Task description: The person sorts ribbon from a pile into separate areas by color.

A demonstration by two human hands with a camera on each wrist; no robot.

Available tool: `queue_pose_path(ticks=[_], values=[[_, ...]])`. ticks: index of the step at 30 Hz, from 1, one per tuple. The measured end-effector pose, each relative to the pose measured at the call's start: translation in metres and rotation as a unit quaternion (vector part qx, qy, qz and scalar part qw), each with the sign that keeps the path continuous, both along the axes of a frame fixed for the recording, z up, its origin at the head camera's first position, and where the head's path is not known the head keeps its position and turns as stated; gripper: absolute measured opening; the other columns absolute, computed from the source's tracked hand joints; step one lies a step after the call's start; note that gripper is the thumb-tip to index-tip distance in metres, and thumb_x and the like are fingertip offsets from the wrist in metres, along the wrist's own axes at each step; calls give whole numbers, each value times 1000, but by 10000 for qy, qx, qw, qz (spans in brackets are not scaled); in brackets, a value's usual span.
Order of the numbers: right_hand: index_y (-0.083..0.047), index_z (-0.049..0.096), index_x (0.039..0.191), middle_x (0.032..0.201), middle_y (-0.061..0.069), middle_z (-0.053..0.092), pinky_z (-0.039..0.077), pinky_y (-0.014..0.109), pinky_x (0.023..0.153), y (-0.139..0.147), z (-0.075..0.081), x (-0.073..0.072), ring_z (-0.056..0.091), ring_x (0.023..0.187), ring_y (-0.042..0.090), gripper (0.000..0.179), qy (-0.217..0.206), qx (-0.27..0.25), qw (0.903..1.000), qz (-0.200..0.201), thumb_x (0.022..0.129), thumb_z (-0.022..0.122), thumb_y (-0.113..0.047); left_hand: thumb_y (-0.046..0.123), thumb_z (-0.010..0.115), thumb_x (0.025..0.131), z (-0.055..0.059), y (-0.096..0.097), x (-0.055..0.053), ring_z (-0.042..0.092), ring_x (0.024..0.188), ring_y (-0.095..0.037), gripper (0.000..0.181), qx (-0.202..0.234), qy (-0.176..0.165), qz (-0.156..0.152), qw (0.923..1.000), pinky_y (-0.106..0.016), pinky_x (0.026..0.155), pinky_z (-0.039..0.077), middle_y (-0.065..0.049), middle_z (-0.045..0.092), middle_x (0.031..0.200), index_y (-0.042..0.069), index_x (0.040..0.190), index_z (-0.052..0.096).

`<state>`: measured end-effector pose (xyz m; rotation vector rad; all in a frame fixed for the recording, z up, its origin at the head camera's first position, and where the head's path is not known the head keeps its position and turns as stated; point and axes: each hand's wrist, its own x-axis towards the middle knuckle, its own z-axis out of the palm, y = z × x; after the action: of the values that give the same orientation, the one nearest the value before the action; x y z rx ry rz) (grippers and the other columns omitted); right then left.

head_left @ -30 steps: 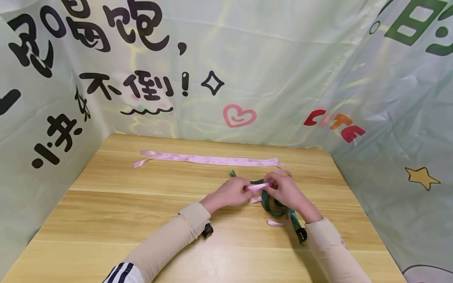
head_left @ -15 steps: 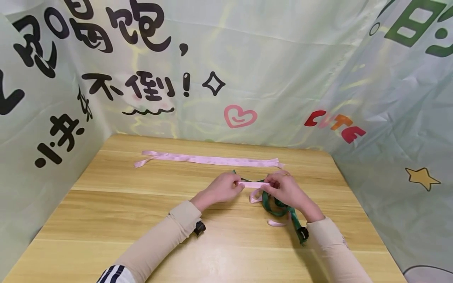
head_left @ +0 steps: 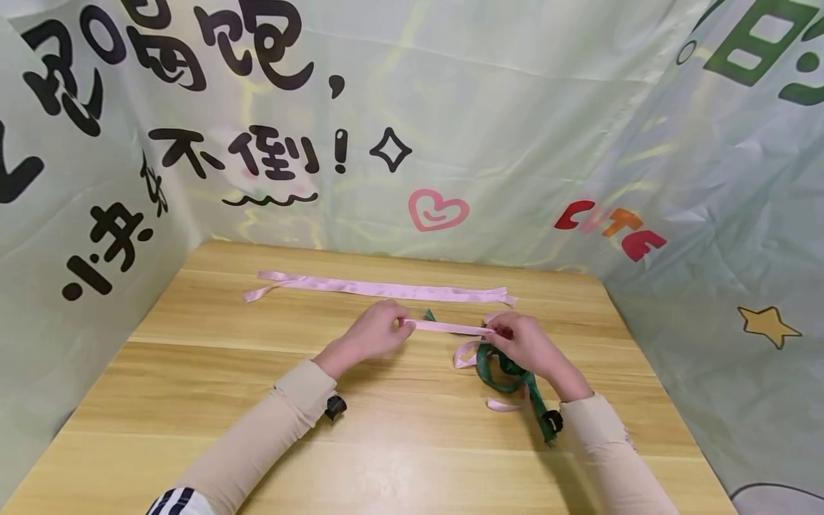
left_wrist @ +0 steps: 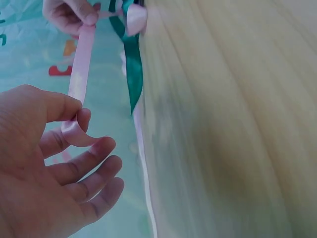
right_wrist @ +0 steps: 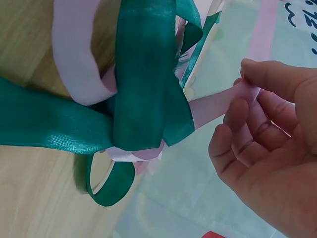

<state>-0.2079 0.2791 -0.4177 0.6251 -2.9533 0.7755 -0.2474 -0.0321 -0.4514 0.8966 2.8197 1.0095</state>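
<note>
A narrow pink ribbon (head_left: 449, 327) is stretched taut between my two hands over the table. Its end is pinched between thumb and index finger of my left hand (head_left: 375, 330), and a short tail curls past those fingers in the left wrist view. My right hand (head_left: 524, 345) pinches the same ribbon further along; from there it runs into a tangle in the right wrist view. That tangle joins a dark green ribbon (right_wrist: 143, 74), looped and folded, with more pink loops (right_wrist: 74, 49). On the table it lies just below my right hand.
Behind my hands, several pink ribbons (head_left: 386, 290) lie flat side by side along the back of the wooden table (head_left: 212, 400). Printed fabric walls (head_left: 502, 143) enclose the back and both sides.
My left hand has moved left and slightly away, drawing out a longer span of pink ribbon. My right hand has hardly moved, and the green tangle stays below it.
</note>
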Motion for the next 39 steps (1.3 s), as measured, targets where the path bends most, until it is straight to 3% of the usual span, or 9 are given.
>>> queue_pose_path(ticks=[7,16,24,29,35,39], values=[[-3,75,98,82,0,65,43,26,63,0,2,-5,50,70,13,11,-55,-34,9999,-80,101,71,-13,24,65,104,4,-30,-1,49,75,-18,20,-39,75,276,9996,-35,74,44,-2,61,85,14,87,68],[-5,78,102,94,3,74,48,38,78,3,9,-11,58,89,20,16,124,-11,9997,-215,103,69,-18,24,66,103,15,-65,-4,57,89,-24,18,79,349,611,9975,-40,81,48,-6,68,98,12,89,69],[-4,77,106,95,7,75,48,37,75,12,6,-17,60,84,25,22,-107,-156,9989,-425,105,66,-23,21,66,102,12,-103,-7,67,107,-36,22,231,585,885,9941,-52,94,54,-17,72,111,2,106,76],[-4,77,107,99,9,76,48,35,75,16,2,-25,62,86,26,24,-131,-275,9983,-501,105,66,-26,18,66,102,12,-124,-9,68,108,-39,20,239,629,1077,9919,-55,97,53,-20,73,108,1,100,76],[-6,75,104,101,12,75,46,35,70,16,0,-36,59,76,23,18,-219,-353,9974,-582,105,67,-22,16,64,102,9,-144,-16,66,94,-34,18,59,629,1289,9896,-52,86,51,-16,73,97,3,93,74],[-5,75,104,102,13,74,47,35,70,16,-3,-42,60,80,24,17,-300,-361,9968,-649,104,67,-20,14,62,101,5,-154,-20,68,100,-38,18,52,509,1358,9894,-56,91,52,-19,75,103,1,97,74]])
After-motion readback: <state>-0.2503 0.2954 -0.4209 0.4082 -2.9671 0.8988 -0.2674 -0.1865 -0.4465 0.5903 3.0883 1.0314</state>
